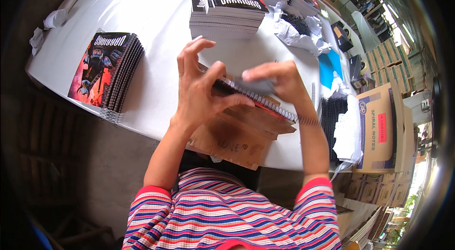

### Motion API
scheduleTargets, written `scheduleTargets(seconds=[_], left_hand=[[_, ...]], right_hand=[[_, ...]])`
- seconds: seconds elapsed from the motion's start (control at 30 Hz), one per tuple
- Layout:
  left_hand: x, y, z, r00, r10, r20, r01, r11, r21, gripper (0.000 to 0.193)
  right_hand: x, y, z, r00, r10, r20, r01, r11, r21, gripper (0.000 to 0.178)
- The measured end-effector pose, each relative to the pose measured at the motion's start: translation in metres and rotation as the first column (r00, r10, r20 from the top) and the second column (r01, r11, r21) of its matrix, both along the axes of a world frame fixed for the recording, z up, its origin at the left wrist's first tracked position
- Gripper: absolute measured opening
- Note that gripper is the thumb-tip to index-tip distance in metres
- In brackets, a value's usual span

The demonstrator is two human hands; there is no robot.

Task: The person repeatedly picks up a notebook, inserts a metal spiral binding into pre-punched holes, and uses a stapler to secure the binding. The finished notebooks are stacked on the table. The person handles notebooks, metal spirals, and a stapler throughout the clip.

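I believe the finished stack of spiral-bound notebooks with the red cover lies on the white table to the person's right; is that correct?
Not quite: the head view shows the stack of spiral-bound notebooks on the white table to the person's left, beyond the left hand. The rest holds.

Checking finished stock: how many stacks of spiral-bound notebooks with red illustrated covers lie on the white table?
2 clearly: one stack at the left, one at the far middle. More stacks at the far edge may be the same.

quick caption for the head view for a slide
Both hands, left hand and right hand, work a spiral coil along a notebook's edge over a wooden block, with stacked notebooks behind.
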State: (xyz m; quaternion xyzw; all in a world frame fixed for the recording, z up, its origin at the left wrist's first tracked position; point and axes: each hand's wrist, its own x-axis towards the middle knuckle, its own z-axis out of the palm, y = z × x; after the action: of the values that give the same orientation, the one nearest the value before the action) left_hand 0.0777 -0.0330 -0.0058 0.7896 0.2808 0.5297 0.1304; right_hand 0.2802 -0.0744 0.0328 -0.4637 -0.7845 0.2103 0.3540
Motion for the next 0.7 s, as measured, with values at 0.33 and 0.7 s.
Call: scheduleTargets(seconds=[0.33,0.7], left_hand=[[-0.008,0.014,-0.015,0.977,-0.064,0.203,0.103,0.977,-0.188,0.070],[-0.011,0.022,-0.019,0.943,-0.095,0.319,0.228,0.881,-0.413,0.091]], right_hand=[[-0.004,0.014,-0.006,0.924,0.094,-0.372,-0.107,0.994,-0.015,0.030],[-0.028,0.029,0.014,0.917,0.113,-0.383,-0.150,0.986,-0.068,0.036]])
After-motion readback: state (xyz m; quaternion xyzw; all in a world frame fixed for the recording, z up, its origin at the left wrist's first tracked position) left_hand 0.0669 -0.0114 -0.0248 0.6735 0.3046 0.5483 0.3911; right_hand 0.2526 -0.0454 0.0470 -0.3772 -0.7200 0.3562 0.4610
